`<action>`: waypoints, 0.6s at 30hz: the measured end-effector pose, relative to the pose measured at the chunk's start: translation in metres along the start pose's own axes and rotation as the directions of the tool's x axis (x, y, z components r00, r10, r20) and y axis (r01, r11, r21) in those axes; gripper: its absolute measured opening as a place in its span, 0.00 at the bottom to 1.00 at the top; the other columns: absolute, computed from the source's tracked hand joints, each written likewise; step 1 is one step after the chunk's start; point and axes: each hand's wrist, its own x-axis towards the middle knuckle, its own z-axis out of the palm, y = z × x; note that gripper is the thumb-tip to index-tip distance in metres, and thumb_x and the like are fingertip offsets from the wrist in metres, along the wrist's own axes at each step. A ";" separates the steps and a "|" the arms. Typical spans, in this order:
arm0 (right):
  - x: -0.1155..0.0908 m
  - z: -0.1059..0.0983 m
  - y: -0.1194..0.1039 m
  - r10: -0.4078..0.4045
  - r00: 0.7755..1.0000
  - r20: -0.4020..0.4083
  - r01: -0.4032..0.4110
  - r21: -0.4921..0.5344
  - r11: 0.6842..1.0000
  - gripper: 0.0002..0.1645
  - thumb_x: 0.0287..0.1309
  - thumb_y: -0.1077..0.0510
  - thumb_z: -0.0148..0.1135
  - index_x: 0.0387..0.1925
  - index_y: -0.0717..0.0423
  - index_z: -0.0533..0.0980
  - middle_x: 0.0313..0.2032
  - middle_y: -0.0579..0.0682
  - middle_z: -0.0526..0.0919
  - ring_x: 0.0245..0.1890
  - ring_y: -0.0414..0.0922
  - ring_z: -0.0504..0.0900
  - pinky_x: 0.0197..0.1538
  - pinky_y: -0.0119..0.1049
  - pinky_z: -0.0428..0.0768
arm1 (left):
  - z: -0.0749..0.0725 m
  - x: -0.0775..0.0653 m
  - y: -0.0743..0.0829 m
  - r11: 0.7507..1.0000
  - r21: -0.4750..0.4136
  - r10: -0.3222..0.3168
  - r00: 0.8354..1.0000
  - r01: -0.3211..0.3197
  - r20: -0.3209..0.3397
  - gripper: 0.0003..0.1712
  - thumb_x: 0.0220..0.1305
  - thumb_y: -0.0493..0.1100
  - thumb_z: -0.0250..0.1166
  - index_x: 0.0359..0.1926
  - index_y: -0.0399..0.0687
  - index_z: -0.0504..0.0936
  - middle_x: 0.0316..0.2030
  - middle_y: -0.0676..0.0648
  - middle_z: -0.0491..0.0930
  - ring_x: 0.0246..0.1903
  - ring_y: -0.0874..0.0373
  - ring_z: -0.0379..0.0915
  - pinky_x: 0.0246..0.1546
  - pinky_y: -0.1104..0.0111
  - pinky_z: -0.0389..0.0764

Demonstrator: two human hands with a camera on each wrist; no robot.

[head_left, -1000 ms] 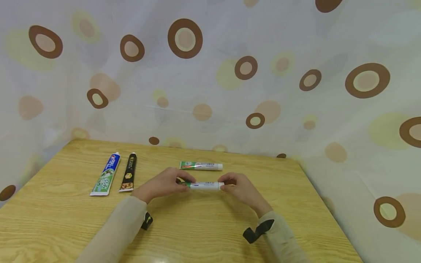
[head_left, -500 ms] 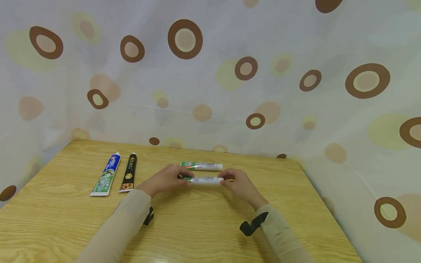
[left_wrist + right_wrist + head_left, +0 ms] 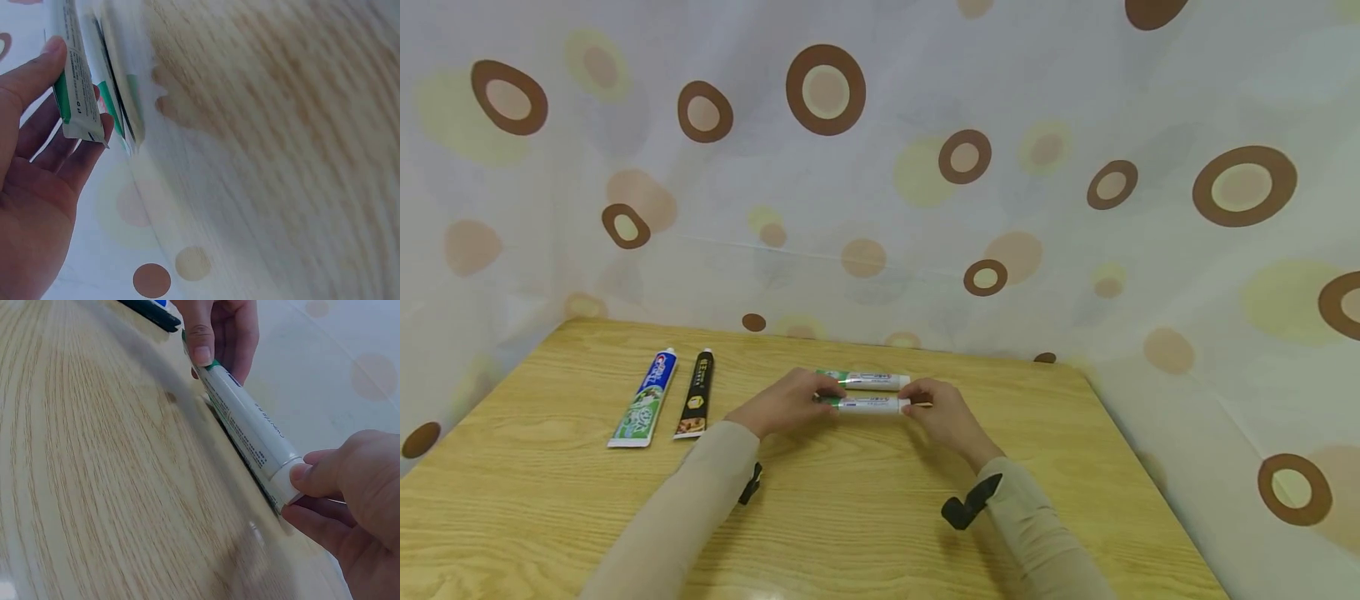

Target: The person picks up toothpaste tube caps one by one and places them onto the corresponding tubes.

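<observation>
Both hands hold one white-and-green toothpaste tube (image 3: 871, 406) level, its cap toward the right. My left hand (image 3: 790, 403) pinches the flat green crimped end, thumb on the near side, as the left wrist view shows on the tube (image 3: 78, 81). At the other end my right hand (image 3: 946, 417) pinches the white cap (image 3: 286, 481) between thumb and fingers. Just behind lies a second, similar toothpaste tube (image 3: 874, 381), parallel to the held one, its left end partly hidden by the left hand.
On the left of the wooden table (image 3: 850, 517) lie a blue-and-green toothpaste tube (image 3: 643, 400) and a black toothpaste tube (image 3: 694, 396), side by side, caps pointing away. A white curtain with brown dots (image 3: 865, 258) hangs behind the table's far edge.
Both hands have carried the held toothpaste tube away from the body, closer to the similar tube behind it. The other tubes have stayed in place.
</observation>
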 end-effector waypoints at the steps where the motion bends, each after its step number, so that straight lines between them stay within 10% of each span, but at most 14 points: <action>1: 0.000 0.000 0.000 0.004 1.000 -0.003 -0.004 -0.004 1.000 0.10 0.62 0.65 0.65 0.44 0.52 0.82 0.47 0.51 0.84 0.52 0.52 0.83 0.51 0.44 0.82 | 0.000 0.001 0.001 1.000 0.002 -0.005 1.000 0.005 0.000 0.14 0.64 0.38 0.68 0.51 0.45 0.85 0.48 0.47 0.86 0.50 0.54 0.81 0.52 0.62 0.80; 18: 0.014 0.012 0.006 -0.039 0.999 -0.024 0.037 -0.076 0.996 0.09 0.59 0.70 0.64 0.41 0.59 0.81 0.47 0.55 0.85 0.51 0.52 0.83 0.54 0.46 0.81 | 0.015 0.013 0.002 0.988 0.080 -0.130 0.991 0.131 -0.018 0.13 0.60 0.39 0.71 0.47 0.47 0.85 0.48 0.48 0.85 0.49 0.55 0.79 0.60 0.57 0.75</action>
